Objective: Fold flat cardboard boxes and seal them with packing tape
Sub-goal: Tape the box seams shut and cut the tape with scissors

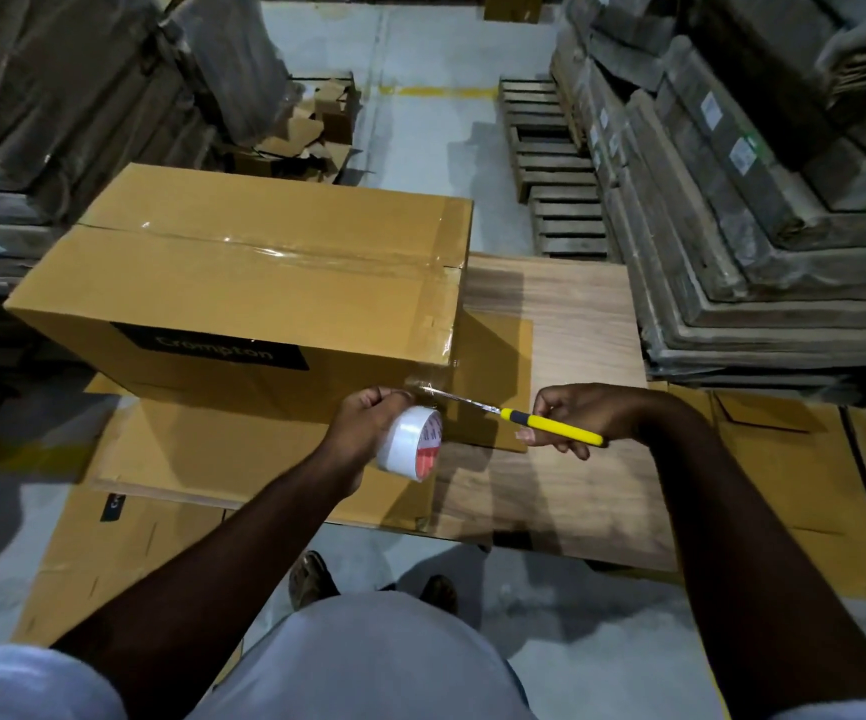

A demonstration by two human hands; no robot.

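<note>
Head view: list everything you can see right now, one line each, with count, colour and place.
Assembled brown cardboard box: one, brown with a black printed label, centre, top seam taped.
White roll of packing tape: one, white with red core print, in the left hand, strip running to the box's near corner.
Yellow-handled utility knife: one, yellow and black, in the right hand, blade at the tape strip.
Flat brown cardboard sheets: several, brown, under and around the box.
Pale wooden board: one, light wood, right of the box.
Dark wooden pallets: a stack, far right centre.
Wrapped stacked bundles: many, grey-brown, both sides.
Left hand: grips the roll.
Right hand: holds the knife.
</note>
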